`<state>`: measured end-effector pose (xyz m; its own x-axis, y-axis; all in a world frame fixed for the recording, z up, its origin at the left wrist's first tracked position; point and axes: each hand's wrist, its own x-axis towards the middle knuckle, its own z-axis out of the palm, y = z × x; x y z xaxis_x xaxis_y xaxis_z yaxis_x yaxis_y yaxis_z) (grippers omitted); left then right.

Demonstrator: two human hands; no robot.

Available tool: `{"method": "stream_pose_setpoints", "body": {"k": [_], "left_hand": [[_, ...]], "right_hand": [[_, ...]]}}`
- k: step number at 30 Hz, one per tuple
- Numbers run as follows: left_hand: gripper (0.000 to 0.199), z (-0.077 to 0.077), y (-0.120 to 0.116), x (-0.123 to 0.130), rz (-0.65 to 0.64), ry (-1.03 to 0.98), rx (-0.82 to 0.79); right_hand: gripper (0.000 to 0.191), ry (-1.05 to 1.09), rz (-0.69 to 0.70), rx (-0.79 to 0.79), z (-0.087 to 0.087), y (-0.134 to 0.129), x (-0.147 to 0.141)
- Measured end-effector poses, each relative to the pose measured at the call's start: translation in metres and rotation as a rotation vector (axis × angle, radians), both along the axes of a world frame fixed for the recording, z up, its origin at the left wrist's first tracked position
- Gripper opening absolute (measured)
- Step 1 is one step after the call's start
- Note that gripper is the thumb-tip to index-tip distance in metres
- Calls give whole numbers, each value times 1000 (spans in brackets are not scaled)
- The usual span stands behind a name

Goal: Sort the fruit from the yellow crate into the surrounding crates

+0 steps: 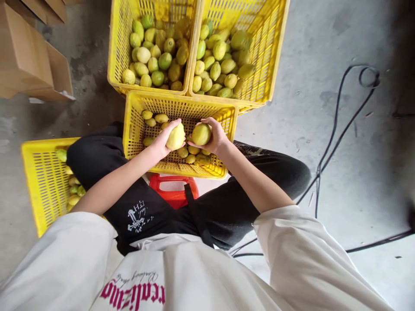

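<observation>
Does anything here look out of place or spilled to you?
The black cable lies in loose loops on the floor, right of the yellow crates, which looks untidy. None of the visible fruit looks spilled.

On the front of a white T-shirt, we see bold magenta blackletter that seems to read "realizing" – its last strokes beside a fabric fold are hard to make out. Near it on the same shirt runs a thin, dark, handwriting-style line; we pick out what looks like "Realizing" in it, but the rest is too small to tell. On the left thigh of the black trousers, we find a white print with a capital "H" – its other characters are too small and sketchy for us to read.
</observation>
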<state>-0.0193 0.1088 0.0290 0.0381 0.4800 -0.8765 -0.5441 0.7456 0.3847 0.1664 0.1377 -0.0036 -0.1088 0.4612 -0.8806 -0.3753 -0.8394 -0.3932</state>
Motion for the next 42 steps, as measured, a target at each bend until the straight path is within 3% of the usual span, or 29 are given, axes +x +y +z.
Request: {"method": "stream_pose_setpoints", "body": {"k": [7,12,23,28,36,42], "left_hand": [[34,-11,0,-1,-75,31,117],[40,-16,2,-5,-46,-13,56],[41,-2,1,2,-54,-10,28],[32,-8,4,-2,-18,-3,4],[35,-5,2,-5,0,20,40],[29,-15,3,-5,62,24,21]], "right_hand": [[45,-55,123,118,-5,0,-5],[50,-152,172,213,-9,-2,-9],[66,-297,156,422,-12,-6,-13],[66,-247,150,412,-8,-7,-17],[58,-154,73,220,9,-6,-15],[51,-151,92,229,6,-6,-12]]}}
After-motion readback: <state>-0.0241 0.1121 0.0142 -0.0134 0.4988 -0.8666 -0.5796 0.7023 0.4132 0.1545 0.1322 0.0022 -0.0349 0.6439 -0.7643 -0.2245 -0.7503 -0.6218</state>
